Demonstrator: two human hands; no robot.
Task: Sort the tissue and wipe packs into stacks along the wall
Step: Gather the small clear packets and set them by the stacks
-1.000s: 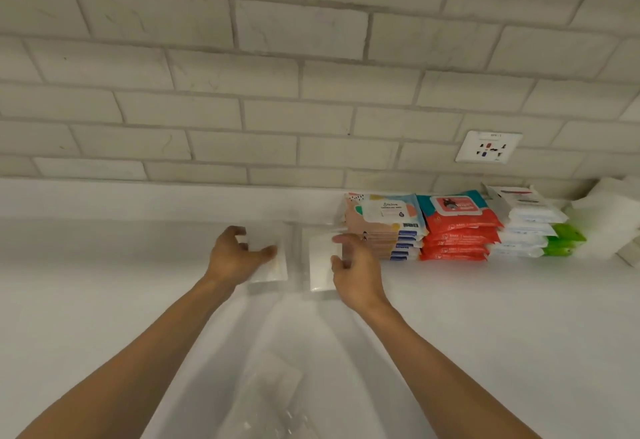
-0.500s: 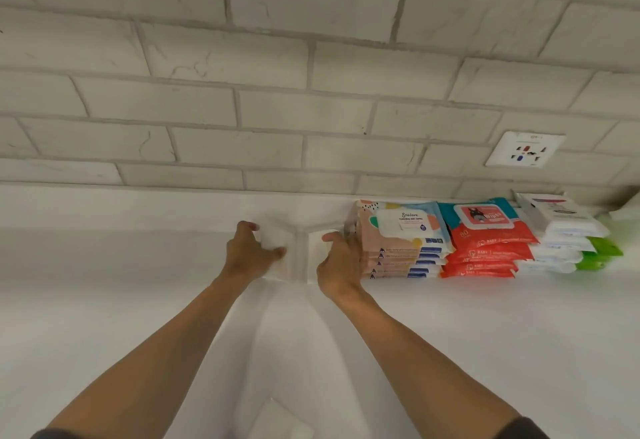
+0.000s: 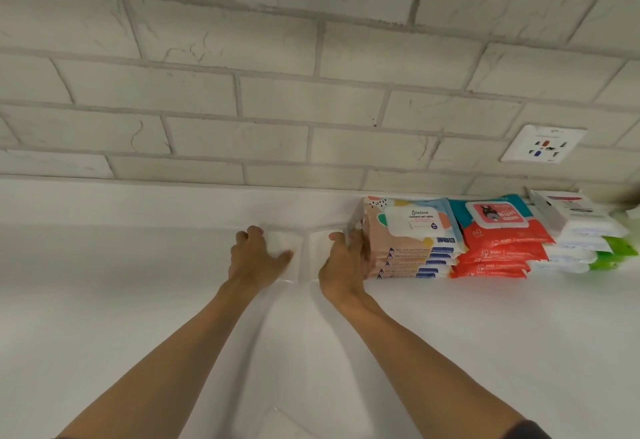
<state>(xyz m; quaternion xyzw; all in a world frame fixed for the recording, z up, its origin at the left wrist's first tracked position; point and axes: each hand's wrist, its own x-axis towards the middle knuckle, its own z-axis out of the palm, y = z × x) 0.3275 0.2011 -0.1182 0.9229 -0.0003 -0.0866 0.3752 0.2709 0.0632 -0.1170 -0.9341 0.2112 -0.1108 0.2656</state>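
My left hand (image 3: 258, 260) grips the left pack (image 3: 282, 248), fingers (image 3: 255, 232) curled round its edge; my right hand (image 3: 343, 265) pinches the right pack (image 3: 320, 246) beside the peach stack (image 3: 412, 244). Both lie on the table (image 3: 138, 300) by the wall (image 3: 277, 109). Light, soft, slippery film, I judge: hold the sides.

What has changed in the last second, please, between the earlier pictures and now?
The left hand pushed the left white pack, and the right hand the right white pack, closer to the wall; both keep their grip. The wipe stacks stayed put.
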